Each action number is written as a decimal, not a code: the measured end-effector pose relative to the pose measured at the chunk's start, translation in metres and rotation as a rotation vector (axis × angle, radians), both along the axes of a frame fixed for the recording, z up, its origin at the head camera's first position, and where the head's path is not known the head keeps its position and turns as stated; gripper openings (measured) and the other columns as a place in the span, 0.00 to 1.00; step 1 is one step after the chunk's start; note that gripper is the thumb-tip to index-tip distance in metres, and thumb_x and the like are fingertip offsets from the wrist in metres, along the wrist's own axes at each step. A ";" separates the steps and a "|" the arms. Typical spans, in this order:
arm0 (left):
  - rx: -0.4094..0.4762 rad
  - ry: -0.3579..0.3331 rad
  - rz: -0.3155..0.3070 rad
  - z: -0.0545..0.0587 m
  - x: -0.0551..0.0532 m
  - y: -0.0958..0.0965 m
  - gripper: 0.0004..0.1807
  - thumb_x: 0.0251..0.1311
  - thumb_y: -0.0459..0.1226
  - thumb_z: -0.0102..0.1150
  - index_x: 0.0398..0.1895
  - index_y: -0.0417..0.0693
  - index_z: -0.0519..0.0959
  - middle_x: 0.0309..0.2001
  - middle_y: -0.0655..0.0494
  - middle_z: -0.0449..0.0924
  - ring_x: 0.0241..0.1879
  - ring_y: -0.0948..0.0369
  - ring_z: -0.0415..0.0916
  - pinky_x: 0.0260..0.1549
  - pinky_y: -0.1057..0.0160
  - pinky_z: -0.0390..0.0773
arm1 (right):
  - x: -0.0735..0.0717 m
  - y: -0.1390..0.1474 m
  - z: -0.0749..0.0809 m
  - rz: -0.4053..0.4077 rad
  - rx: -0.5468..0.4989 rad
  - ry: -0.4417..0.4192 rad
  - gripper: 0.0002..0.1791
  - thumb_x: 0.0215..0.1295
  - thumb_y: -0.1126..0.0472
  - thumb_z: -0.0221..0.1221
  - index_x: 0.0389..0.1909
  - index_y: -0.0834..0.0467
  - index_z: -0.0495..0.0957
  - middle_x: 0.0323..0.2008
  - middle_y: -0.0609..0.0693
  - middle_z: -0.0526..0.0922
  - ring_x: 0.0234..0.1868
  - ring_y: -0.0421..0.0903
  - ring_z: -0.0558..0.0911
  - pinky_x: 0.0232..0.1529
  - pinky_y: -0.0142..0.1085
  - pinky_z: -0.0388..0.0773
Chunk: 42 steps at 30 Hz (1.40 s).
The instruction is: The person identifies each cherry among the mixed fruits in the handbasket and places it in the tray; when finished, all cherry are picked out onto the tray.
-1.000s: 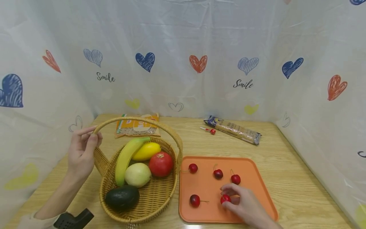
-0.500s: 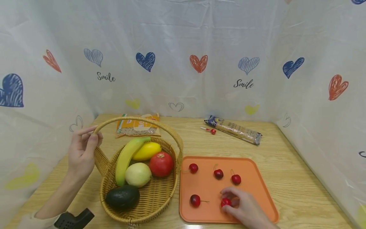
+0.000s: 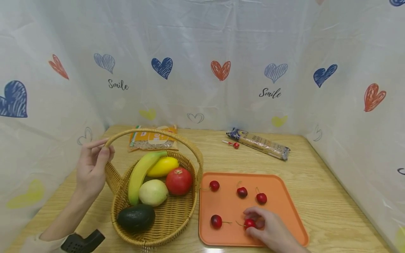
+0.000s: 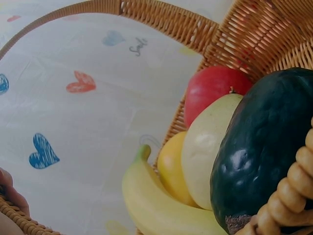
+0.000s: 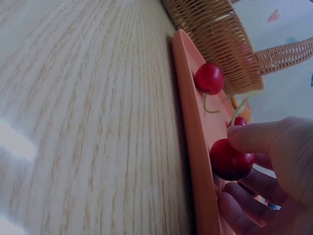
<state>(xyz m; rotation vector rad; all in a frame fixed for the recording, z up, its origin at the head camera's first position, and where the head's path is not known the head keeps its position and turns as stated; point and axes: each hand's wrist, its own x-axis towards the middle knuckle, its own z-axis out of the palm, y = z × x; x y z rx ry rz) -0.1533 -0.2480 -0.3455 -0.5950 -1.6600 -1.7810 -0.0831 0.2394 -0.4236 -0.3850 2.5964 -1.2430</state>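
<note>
My left hand (image 3: 91, 168) grips the handle (image 3: 148, 130) of a wicker basket (image 3: 177, 233) at its left side, thumb in front. Inside the basket lie a banana (image 3: 139, 179), a yellow lemon-like fruit (image 3: 162, 167), a red pomegranate (image 3: 179, 181), a pale green guava-like fruit (image 3: 153, 193) and a dark green avocado-like fruit (image 4: 266, 152). Over the orange tray (image 3: 227, 237), my right hand (image 3: 269, 225) pinches a red cherry (image 5: 227, 161) between thumb and fingers, low over the tray's near part. Its stem points left. Another cherry (image 3: 216, 221) lies just left of it.
Several more cherries, one of them a dark red cherry (image 3: 242, 192), lie on the tray's far half. Behind are an orange food packet (image 3: 153, 138), a lollipop (image 3: 236, 145) and a long wrapped pack (image 3: 259, 143). A heart-print curtain (image 3: 202, 95) encloses the wooden table (image 3: 329, 196).
The cherry in my right fingers has turned: its stem, upright a second ago, now points left. My left hand stays on the basket handle, and the other things have not moved.
</note>
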 end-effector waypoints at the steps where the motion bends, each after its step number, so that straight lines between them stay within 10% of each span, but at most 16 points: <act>1: 0.002 -0.004 0.001 0.000 0.000 0.000 0.13 0.86 0.29 0.49 0.64 0.49 0.78 0.44 0.64 0.85 0.49 0.70 0.83 0.58 0.80 0.80 | 0.000 0.000 0.000 -0.004 0.001 -0.003 0.22 0.64 0.66 0.74 0.58 0.65 0.84 0.51 0.54 0.91 0.37 0.28 0.80 0.40 0.28 0.82; 28: -0.020 0.038 -0.029 0.001 0.000 0.002 0.13 0.87 0.29 0.48 0.64 0.46 0.77 0.45 0.66 0.85 0.48 0.70 0.82 0.54 0.80 0.79 | -0.005 -0.006 0.025 -0.048 -0.001 0.113 0.17 0.68 0.65 0.75 0.55 0.63 0.86 0.51 0.53 0.92 0.47 0.40 0.88 0.46 0.31 0.88; 42: -0.035 0.019 -0.007 0.002 0.001 0.001 0.13 0.87 0.30 0.49 0.64 0.48 0.77 0.44 0.66 0.84 0.48 0.71 0.82 0.55 0.81 0.79 | -0.008 -0.071 0.055 0.184 -0.267 0.222 0.16 0.72 0.67 0.71 0.58 0.67 0.84 0.53 0.64 0.90 0.52 0.41 0.88 0.49 0.35 0.91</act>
